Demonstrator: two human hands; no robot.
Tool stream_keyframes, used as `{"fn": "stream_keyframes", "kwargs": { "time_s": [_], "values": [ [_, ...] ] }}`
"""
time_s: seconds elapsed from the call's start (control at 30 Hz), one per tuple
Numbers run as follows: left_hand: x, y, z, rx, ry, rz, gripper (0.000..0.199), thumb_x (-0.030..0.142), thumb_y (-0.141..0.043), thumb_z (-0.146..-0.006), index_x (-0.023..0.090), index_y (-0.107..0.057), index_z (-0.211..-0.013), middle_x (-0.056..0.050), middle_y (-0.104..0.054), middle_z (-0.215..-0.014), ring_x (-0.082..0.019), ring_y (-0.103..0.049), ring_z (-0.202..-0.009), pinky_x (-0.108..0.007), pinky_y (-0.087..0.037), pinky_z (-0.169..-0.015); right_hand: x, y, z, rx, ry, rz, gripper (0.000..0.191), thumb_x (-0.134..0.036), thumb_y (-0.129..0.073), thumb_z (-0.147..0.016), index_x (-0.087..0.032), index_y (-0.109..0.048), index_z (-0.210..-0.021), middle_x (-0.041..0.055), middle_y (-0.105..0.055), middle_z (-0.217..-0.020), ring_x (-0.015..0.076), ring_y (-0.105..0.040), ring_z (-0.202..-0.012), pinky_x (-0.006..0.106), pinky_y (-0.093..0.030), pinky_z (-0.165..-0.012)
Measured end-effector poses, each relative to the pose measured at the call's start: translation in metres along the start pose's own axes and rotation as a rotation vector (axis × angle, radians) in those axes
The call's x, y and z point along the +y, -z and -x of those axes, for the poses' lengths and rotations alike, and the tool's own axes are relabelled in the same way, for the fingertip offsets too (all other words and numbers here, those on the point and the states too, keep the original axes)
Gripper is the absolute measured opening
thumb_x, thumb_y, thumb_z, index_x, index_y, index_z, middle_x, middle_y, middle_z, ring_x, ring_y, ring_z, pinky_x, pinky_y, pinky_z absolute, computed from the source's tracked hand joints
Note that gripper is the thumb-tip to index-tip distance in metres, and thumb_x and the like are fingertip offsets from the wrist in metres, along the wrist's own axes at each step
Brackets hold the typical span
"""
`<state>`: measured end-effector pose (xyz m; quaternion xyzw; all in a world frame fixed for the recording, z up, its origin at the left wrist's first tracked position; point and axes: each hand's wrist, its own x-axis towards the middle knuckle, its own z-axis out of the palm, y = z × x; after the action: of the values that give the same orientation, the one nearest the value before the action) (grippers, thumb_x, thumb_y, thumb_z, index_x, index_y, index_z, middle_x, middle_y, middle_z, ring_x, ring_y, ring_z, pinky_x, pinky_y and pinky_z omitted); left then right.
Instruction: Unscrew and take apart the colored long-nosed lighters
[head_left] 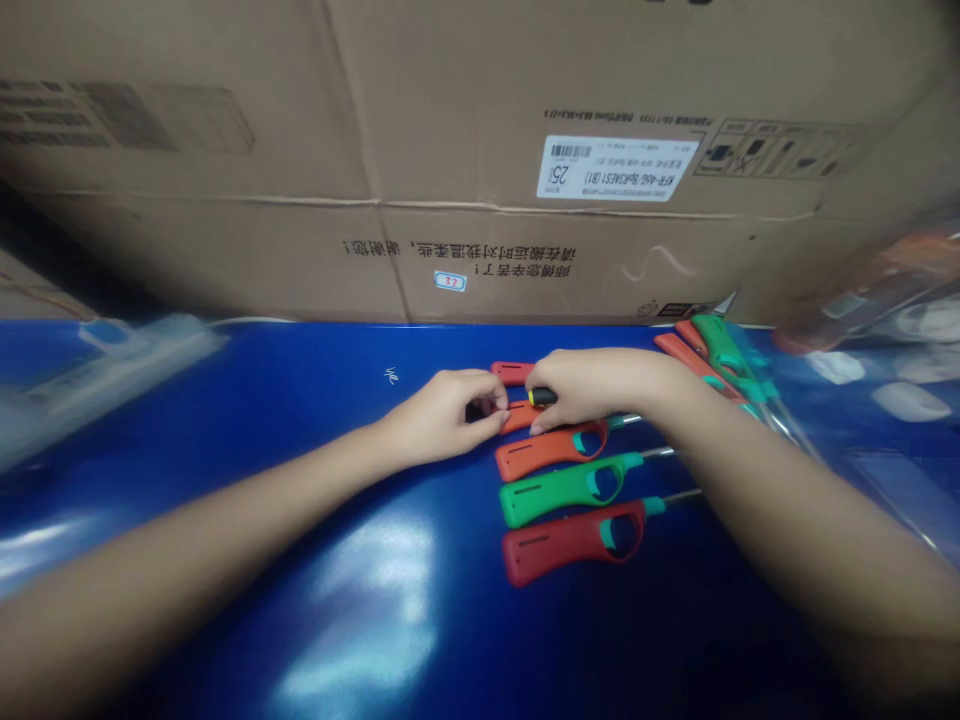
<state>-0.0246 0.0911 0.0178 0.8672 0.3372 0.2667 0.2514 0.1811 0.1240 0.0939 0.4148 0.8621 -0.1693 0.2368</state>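
Note:
Several long-necked gas lighters lie side by side on a blue tabletop (247, 480). My left hand (450, 415) is closed, its thumb and fingertips at the butt end of an orange lighter (519, 416). Over that lighter's middle, my right hand (574, 390) is closed around a small tool with a black-and-yellow handle (542, 397); its tip is hidden. A red lighter (512, 373) lies just beyond, partly under my right hand. Nearer me are another orange lighter (532, 456), a green lighter (555, 493) and a dark red lighter (559, 545).
A large cardboard box (450, 130) stands along the back like a wall. More lighters, among them a green one (720, 345), are piled at the back right beside blurred clear plastic bags (915, 330). A whitish power strip (142, 370) lies at the left.

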Motion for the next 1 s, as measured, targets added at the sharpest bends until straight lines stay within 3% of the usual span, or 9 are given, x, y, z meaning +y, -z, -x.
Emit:
{"fn": "stream_keyframes", "kwargs": {
  "time_s": [0.13,0.27,0.4,0.67,1.0],
  "values": [
    [0.004,0.005,-0.002,-0.043,-0.015,-0.095,0.002,0.019,-0.057,-0.092,0.018,-0.059,-0.092,-0.001,-0.065,-0.083,-0.015,-0.061,-0.073,-0.026,-0.048,-0.067,0.001,-0.002,-0.002,0.02,0.0,0.017,0.031,-0.049,-0.061,-0.085,-0.018,-0.066,-0.083,0.0028,-0.066,-0.07,0.0122,-0.049,-0.051,0.028,-0.029,-0.05],
    [0.009,0.007,-0.003,-0.087,-0.125,-0.491,0.012,0.023,-0.049,-0.097,0.017,-0.059,-0.093,-0.007,-0.064,-0.09,-0.022,-0.057,-0.084,-0.034,-0.047,-0.076,-0.001,-0.001,-0.002,0.034,0.022,0.033,0.034,-0.05,-0.06,-0.087,-0.017,-0.067,-0.088,0.0041,-0.067,-0.075,0.0131,-0.05,-0.053,0.028,-0.031,-0.051],
    [0.013,0.004,-0.002,-0.124,-0.162,-0.751,0.02,0.028,-0.045,-0.101,0.017,-0.061,-0.095,-0.011,-0.064,-0.097,-0.025,-0.057,-0.086,-0.036,-0.045,-0.073,-0.004,0.0,0.0,0.023,0.025,0.04,0.031,-0.047,-0.058,-0.088,-0.017,-0.067,-0.088,0.0047,-0.068,-0.076,0.0135,-0.05,-0.053,0.029,-0.031,-0.05],
    [0.013,-0.003,-0.003,-0.092,-0.183,-0.894,0.024,0.025,-0.045,-0.103,0.015,-0.062,-0.09,-0.008,-0.066,-0.088,-0.024,-0.06,-0.08,-0.036,-0.04,-0.066,-0.001,-0.002,-0.002,0.051,0.059,0.046,0.03,-0.046,-0.059,-0.087,-0.017,-0.067,-0.088,0.0053,-0.069,-0.079,0.013,-0.052,-0.054,0.028,-0.032,-0.05],
    [0.012,-0.005,-0.003,-0.013,-0.135,-0.912,0.026,0.03,-0.05,-0.102,0.016,-0.064,-0.086,-0.006,-0.068,-0.085,-0.023,-0.063,-0.08,-0.035,-0.038,-0.065,-0.002,-0.003,-0.005,-0.021,0.028,0.094,0.036,-0.051,-0.056,-0.091,-0.017,-0.07,-0.087,0.0053,-0.069,-0.074,0.0152,-0.053,-0.054,0.03,-0.032,-0.049]
  ]
}}
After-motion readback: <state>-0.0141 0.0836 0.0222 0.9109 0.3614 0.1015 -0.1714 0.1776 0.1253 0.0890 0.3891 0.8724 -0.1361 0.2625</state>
